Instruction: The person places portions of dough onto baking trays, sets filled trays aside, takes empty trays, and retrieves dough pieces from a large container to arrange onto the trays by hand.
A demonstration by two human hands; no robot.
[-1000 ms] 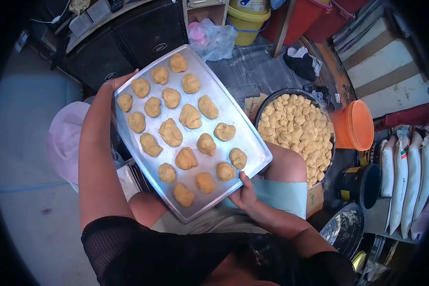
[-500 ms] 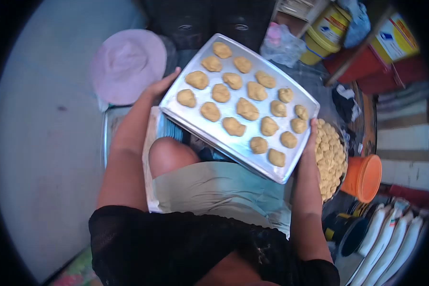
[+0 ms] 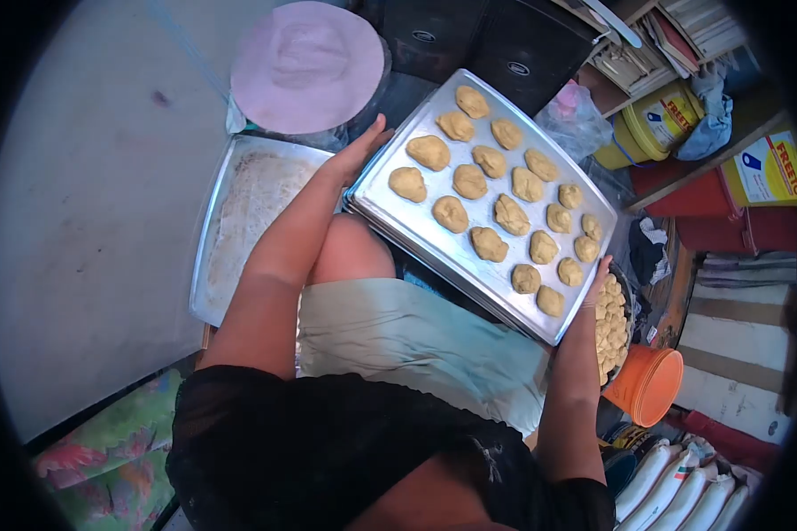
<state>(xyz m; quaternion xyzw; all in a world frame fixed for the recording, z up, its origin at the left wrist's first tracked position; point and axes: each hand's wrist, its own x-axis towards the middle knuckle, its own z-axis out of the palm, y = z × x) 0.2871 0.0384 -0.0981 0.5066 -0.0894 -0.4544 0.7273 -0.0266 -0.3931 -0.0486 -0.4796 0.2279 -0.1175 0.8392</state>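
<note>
Both my hands carry a metal baking tray point(image 3: 439, 181) over my lap, tilted across the view. Rows of rough, pale-yellow dough pieces point(image 3: 511, 215) lie spaced apart on it. Several stacked edges show under its near side. My left hand point(image 3: 363, 150) grips the left end, its fingers partly hidden beneath. On the right end, my right hand point(image 3: 599, 281) has its fingertips at the rim and the palm under the edge. Beside my right forearm, partly covered by it, sits a round basin heaped with dough pieces point(image 3: 613, 332).
To my left lies another metal tray point(image 3: 257, 212) with residue on its surface. Beyond it rests a pink, hat-like round item point(image 3: 310, 66). An orange bucket point(image 3: 646, 385), white sacks point(image 3: 682, 491) and a yellow bucket point(image 3: 655, 124) stand to the right. Black cabinets point(image 3: 469, 44) stand ahead.
The view has turned, and surroundings sit differently in it. The other tray on my left now shows more fully. Both hands still hold the dough tray, which appears farther right.
</note>
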